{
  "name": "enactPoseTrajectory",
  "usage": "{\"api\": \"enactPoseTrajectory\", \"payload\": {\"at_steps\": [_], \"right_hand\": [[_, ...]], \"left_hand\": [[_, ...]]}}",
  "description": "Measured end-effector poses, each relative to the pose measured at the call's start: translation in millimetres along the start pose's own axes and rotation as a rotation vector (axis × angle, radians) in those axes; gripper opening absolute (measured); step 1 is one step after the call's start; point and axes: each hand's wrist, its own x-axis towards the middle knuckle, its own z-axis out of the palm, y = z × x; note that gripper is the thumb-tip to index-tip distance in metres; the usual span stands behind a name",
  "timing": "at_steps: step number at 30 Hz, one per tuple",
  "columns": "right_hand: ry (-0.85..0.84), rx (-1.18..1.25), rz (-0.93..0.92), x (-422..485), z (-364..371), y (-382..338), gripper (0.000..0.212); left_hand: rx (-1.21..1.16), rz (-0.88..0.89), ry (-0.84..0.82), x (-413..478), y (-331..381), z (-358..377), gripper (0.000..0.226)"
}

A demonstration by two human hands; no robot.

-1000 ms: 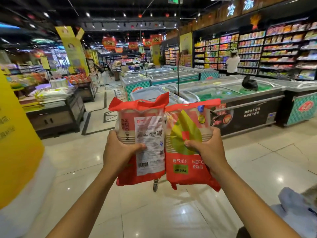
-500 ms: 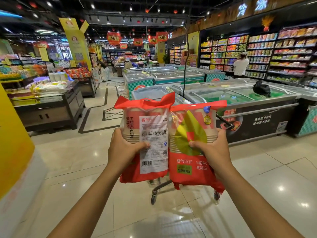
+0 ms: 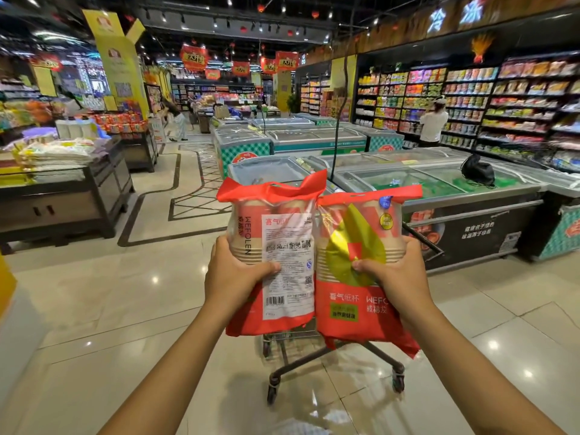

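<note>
Two red-and-clear packs of paper cups are held up side by side in front of me. My left hand point(image 3: 233, 274) grips the left pack point(image 3: 279, 221), whose white back label with a barcode faces me. My right hand point(image 3: 397, 274) grips the right pack point(image 3: 354, 309), which shows its front with a yellow-green leaf design. The packs touch along their inner edges. Behind and below them stands a metal shopping cart point(image 3: 332, 365), mostly hidden; only its lower frame and wheels show.
Chest freezers point(image 3: 439, 196) with glass lids run ahead and to the right, a black bag point(image 3: 477, 172) lying on one. Stocked shelves point(image 3: 502, 102) line the right wall, where a person point(image 3: 433, 124) stands. A dark display table point(image 3: 62, 196) of goods sits at left. Glossy tiled floor point(image 3: 110, 309) lies around me.
The view has swung and advanced toward the cart, so its frame and wheels have come into sight below the packs. Both hands keep the same grip.
</note>
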Motion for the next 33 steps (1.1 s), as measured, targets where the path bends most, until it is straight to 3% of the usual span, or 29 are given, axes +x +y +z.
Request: {"api": "enactPoseTrajectory", "payload": {"at_steps": [12, 17, 33], "right_hand": [[-0.056, 0.027, 0.046, 139, 39, 36, 0.073], [-0.063, 0.024, 0.090, 229, 51, 55, 0.085], [-0.171, 0.036, 0.199, 419, 85, 146, 0.071]], "left_hand": [[0.065, -0.045, 0.020, 118, -17, 73, 0.086], [0.073, -0.080, 0.043, 181, -19, 121, 0.089], [0.100, -0.220, 0.004, 320, -78, 242, 0.087]]}}
